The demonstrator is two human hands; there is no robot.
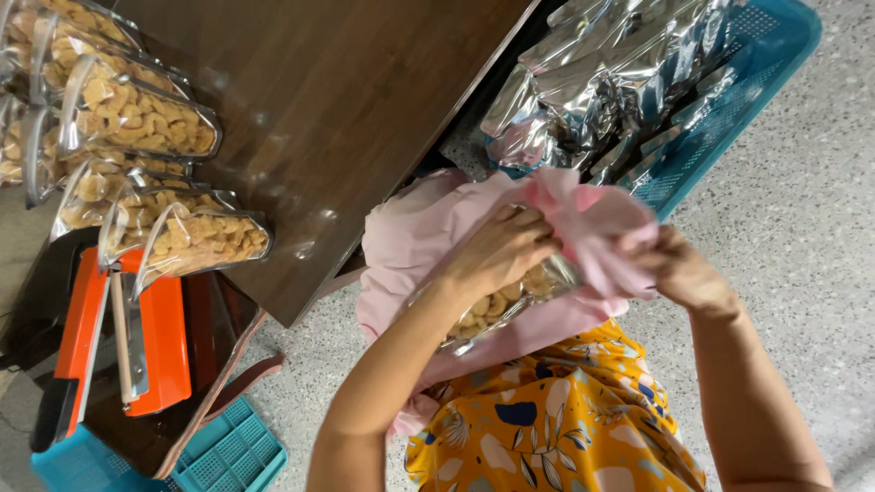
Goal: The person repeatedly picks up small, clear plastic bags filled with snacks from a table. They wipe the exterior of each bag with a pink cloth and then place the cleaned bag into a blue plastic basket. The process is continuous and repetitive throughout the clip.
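Filled clear snack pouches [137, 118] lie in rows at the left edge of the dark wooden table [337, 100]. An orange heat sealer [137, 337] sits near its lower-left corner. A blue plastic crate [756, 82] beyond the right edge holds empty silver pouches [611, 64].

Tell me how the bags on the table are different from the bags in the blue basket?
The table bags are full of pale snacks; the basket bags look flat. The table bags stand in rows with a clear side showing; the basket bags lie piled, showing only silver. Both are shiny foil pouches.
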